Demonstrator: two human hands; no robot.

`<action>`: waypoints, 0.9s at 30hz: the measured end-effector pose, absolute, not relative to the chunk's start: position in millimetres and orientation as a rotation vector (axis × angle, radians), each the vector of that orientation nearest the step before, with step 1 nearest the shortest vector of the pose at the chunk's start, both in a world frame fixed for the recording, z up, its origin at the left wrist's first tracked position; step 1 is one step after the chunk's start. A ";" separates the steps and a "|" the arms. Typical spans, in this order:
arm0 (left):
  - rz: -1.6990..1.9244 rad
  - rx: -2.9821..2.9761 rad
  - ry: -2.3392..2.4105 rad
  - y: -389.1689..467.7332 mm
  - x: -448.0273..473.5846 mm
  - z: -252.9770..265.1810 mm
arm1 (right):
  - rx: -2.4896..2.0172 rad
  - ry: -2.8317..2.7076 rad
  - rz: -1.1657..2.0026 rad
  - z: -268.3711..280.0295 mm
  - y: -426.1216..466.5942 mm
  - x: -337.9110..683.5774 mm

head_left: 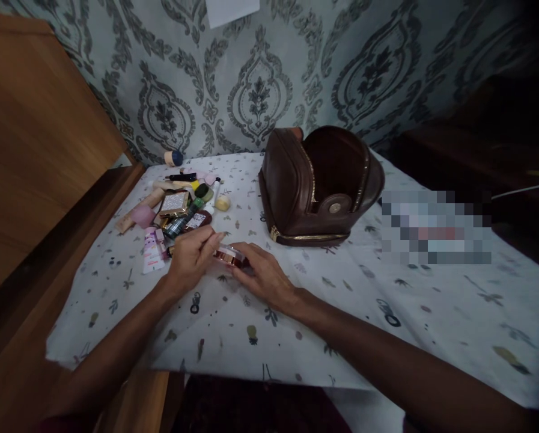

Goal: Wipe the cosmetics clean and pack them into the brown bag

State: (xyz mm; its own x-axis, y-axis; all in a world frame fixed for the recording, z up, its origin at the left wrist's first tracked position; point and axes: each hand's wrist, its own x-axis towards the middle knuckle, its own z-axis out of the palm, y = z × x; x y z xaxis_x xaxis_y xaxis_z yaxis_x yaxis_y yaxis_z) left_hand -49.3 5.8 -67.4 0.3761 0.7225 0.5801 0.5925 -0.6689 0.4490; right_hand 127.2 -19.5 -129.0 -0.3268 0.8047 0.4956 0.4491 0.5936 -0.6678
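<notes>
Between my hands is a small cosmetic container [229,255] with a clear upper part and a shiny copper-coloured band. My right hand [267,276] grips its right side, thumb below and fingers above. My left hand [188,255] is closed at its left end, with curled fingers hiding that part. Just beyond my left hand lies a pile of makeup: a glittery compact [174,203], a pink sponge [142,216], a white and purple tube [152,252] and a dark red item with a pale label [199,220].
A brown leather cosmetic bag [287,186] stands unzipped and gaping at the back middle. A brush with a dark blue part [175,157] lies by the wall. A blurred-out item [435,228] is at the right. Wooden furniture [39,132] borders the left side of the cloth-covered table [296,355].
</notes>
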 end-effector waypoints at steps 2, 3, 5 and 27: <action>1.208 2.382 1.211 5.3 -43.5 -63.0 | -0.968 -1.975 0.525 -129.9 -19.3 127.3; 1.224 2.361 1.204 4.3 -39.2 -62.0 | -0.955 -1.979 0.525 -130.5 -19.0 127.4; 1.243 2.362 1.168 1.3 -29.5 -63.0 | -0.943 -1.972 0.521 -132.1 -18.0 127.3; 1.158 1.784 1.356 17.9 -53.9 -101.0 | -1.046 -1.982 0.631 -131.7 -15.8 129.5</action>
State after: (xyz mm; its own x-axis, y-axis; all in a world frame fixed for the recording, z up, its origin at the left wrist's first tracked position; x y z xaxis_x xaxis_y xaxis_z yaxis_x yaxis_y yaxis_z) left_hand -53.9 17.9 -101.0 0.0933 0.9564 0.2767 0.4231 -0.2897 0.8585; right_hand 129.5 -15.8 -131.7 -0.3462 0.8420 0.4136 0.4480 0.5358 -0.7157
